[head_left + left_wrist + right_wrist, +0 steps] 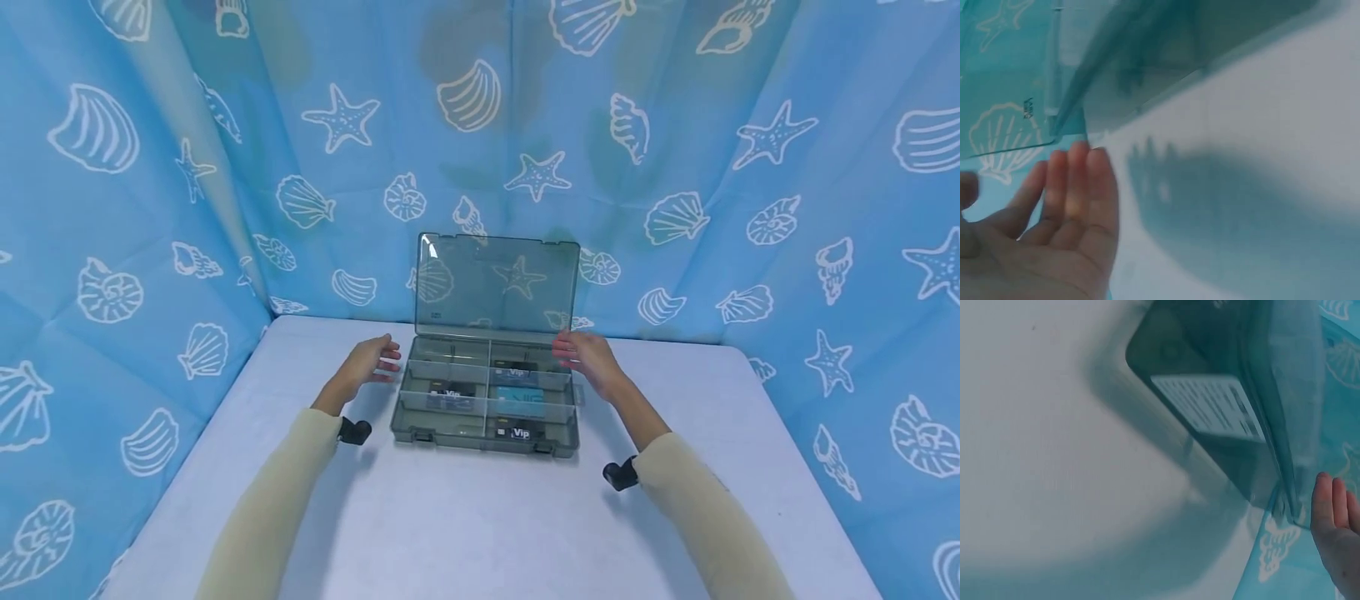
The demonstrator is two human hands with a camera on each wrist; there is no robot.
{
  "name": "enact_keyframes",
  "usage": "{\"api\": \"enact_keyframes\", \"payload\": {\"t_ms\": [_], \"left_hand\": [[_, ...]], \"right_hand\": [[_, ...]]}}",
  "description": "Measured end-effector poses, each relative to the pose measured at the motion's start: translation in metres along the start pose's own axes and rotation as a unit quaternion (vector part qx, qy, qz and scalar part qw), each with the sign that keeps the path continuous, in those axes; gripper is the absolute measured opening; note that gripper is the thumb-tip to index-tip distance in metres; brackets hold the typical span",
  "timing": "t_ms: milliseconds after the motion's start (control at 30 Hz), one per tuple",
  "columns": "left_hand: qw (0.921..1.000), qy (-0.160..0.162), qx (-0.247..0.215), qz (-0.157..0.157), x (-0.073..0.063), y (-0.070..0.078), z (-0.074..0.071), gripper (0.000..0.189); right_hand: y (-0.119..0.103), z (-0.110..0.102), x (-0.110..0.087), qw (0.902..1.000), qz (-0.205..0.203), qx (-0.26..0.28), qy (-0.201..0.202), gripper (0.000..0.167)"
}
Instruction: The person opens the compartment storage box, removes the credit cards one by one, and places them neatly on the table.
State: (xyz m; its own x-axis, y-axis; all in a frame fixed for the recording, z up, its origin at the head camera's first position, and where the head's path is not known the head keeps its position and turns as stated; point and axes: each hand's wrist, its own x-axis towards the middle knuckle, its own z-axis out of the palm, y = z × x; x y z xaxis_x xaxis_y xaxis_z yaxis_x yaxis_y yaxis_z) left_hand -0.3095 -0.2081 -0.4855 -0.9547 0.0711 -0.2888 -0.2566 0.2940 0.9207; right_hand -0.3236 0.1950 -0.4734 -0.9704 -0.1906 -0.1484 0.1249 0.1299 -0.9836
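A translucent grey compartment box (486,448) lies on the table with its lid (498,287) raised at the back. Inside, seen through dividers, are a black card (452,393) marked "Vip" in the left middle, two more "Vip" cards at right back and right front, and a teal card (521,402) between those. Off the box's left side is my left hand (369,362), fingers extended; the left wrist view shows its palm (1063,250) holding nothing. My right hand (588,362) is at the back right corner, straight fingertips overlapping the lid's lower edge.
A white-covered table (465,525) bears the box. Blue curtains (465,158) with white shell and starfish prints surround it at the back and both sides. In the right wrist view, a white printed label (1207,405) shows on the box.
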Motion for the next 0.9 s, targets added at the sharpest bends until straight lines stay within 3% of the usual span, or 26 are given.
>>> {"api": "enact_keyframes", "payload": {"t_ms": [133, 267, 533, 700, 900], "left_hand": [[0.9987, -0.015, -0.008, -0.048, 0.001, -0.009, 0.002, 0.045], [0.9961, -0.027, -0.041, -0.073, 0.002, -0.013, 0.004, 0.036], [0.9913, -0.010, -0.042, -0.124, 0.008, -0.024, 0.010, 0.030], [0.9899, 0.008, -0.044, -0.134, 0.008, -0.023, 0.013, 0.029], [0.9875, 0.023, -0.045, -0.149, 0.010, -0.021, 0.010, 0.023]], "right_hand": [[0.002, 0.014, 0.005, 0.9976, 0.009, -0.068, 0.003, 0.050], [0.002, 0.024, 0.012, 0.9924, 0.031, -0.119, 0.005, 0.051], [0.003, 0.038, 0.026, 0.9595, 0.088, -0.267, -0.010, 0.060], [-0.006, 0.046, 0.026, 0.9614, 0.114, -0.250, -0.016, 0.067], [-0.016, 0.049, 0.032, 0.9750, 0.159, -0.154, -0.020, 0.063]]}}
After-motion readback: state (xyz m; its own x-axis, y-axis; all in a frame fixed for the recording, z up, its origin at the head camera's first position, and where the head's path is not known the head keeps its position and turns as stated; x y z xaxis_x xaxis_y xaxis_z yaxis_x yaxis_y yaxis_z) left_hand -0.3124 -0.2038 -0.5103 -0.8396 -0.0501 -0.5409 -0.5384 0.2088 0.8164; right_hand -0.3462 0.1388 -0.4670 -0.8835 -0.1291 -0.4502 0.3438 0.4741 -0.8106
